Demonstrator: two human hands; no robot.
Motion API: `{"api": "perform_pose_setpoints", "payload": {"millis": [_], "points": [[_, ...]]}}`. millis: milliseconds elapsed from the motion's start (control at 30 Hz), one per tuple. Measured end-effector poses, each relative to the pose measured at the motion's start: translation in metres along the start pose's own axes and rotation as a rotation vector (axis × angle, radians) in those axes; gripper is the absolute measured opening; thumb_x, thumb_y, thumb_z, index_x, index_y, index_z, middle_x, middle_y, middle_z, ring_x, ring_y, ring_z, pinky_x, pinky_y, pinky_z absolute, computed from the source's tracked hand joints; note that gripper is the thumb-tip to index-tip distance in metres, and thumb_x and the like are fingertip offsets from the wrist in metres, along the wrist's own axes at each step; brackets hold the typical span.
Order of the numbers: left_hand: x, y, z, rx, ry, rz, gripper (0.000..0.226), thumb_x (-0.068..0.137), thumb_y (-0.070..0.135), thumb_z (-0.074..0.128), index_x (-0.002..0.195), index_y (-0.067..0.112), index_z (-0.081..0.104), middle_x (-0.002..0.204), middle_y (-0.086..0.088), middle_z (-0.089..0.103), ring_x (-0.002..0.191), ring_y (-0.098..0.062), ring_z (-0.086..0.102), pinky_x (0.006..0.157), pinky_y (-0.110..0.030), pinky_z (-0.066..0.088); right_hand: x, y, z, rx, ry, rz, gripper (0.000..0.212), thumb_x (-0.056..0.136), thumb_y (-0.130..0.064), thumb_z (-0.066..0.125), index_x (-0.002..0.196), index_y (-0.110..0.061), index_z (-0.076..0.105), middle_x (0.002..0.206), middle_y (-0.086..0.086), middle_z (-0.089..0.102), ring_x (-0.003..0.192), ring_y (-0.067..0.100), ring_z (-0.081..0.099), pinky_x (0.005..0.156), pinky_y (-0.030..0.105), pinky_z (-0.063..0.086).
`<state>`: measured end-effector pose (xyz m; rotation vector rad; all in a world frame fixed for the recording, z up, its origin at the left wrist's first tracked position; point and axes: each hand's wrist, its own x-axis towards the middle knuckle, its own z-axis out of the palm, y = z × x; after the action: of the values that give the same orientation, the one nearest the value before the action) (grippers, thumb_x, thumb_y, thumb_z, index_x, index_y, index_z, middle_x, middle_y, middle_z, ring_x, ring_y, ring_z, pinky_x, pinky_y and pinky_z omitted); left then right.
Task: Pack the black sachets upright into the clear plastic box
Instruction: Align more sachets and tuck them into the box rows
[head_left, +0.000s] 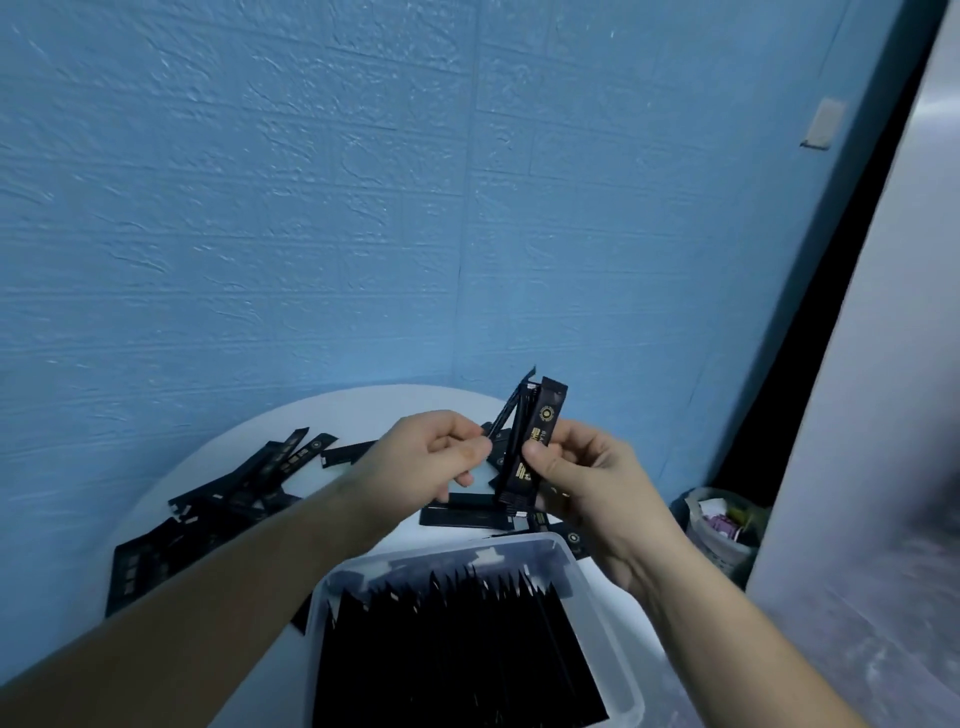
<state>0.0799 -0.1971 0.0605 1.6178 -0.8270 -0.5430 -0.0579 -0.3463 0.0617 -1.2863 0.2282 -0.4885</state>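
Note:
My right hand (587, 478) grips a small bunch of black sachets (532, 447) upright above the round white table (395, 410). My left hand (431, 457) pinches the edge of one sachet in that bunch from the left. Below them stands the clear plastic box (613, 649), filled with several black sachets (457, 660) standing on end. More loose sachets (244, 488) lie scattered flat on the table to the left and under my hands.
A blue textured wall rises right behind the table. On the floor to the right sits a small bin (722, 530) lined with a bag of rubbish. A grey panel stands at the far right.

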Motion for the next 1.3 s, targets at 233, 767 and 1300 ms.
{"api": "perform_pose_setpoints", "payload": {"millis": [233,767,1300], "points": [[-0.016,-0.002,0.016,0.147,-0.06,0.158,0.011,0.1,0.011,0.061,0.106,0.011,0.07,0.093,-0.011,0.073,0.08,-0.006,0.066,0.073,-0.027,0.057,-0.012,0.004,0.003,0.134,-0.023,0.042,0.023,0.087,-0.006,0.068,0.107,0.001,0.076,0.103,0.023,0.077,0.081,0.026,0.076,0.068,0.032,0.063],[-0.022,-0.001,0.028,0.273,-0.216,0.068,0.022,0.099,0.026,0.062,0.091,0.007,0.067,0.077,-0.008,0.071,0.071,-0.015,0.07,0.079,-0.038,0.061,-0.038,0.009,-0.011,-0.33,-0.091,-0.074,0.025,0.106,-0.013,0.054,0.116,-0.013,0.076,0.1,0.027,0.074,0.085,0.029,0.069,0.075,0.041,0.057],[-0.037,-0.008,0.041,0.211,-0.052,0.141,0.016,0.083,0.015,0.082,0.085,0.011,0.066,0.069,-0.003,0.069,0.056,-0.013,0.062,0.059,-0.034,0.054,-0.056,0.012,-0.013,-0.17,-0.002,-0.016,0.019,0.101,0.002,0.057,0.113,-0.002,0.072,0.092,0.011,0.077,0.081,0.02,0.071,0.069,0.027,0.055]]}}
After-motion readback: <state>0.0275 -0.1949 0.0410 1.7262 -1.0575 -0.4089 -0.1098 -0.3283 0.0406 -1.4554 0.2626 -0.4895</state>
